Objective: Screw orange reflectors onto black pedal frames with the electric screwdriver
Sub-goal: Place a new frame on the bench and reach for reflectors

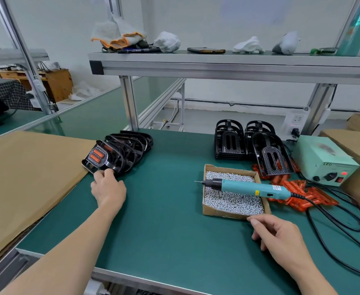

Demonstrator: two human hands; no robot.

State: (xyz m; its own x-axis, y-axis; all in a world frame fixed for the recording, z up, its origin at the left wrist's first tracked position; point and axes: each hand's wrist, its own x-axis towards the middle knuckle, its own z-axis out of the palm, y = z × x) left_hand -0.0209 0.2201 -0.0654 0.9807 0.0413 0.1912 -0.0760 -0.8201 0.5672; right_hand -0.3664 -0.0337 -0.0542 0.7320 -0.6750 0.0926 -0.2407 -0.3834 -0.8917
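**Finished pedal parked, screwdriver idle across the screw box**

At centre left of the frame, the left hand (107,187) has its fingers curled on the near edge of a finished pedal (98,157). It pinches the pedal where it leans at the front of the row of completed pieces (130,145). At lower right, the right hand (281,239) is loosely curled and holds nothing. Its forefinger reaches toward the near corner of the box of screws (223,213).

The step in hand looks like setting the finished piece down. To do it well, lean it firmly on its neighbour before letting go, so the row does not slide on the tabletop (164,209). The free hand can then fetch a bare one from the black pedal frames (230,141) at upper right. The orange reflectors (306,199) are heaped just right of the box.

The electric screwdriver (245,187) lies across the box, right of centre. Its long axis runs nearly left to right, dipping slightly toward the right. The bit points left and overhangs the box's left rim, and the cable trails off to the right. Gripping the teal body would probably bring the bit round with the least turning.
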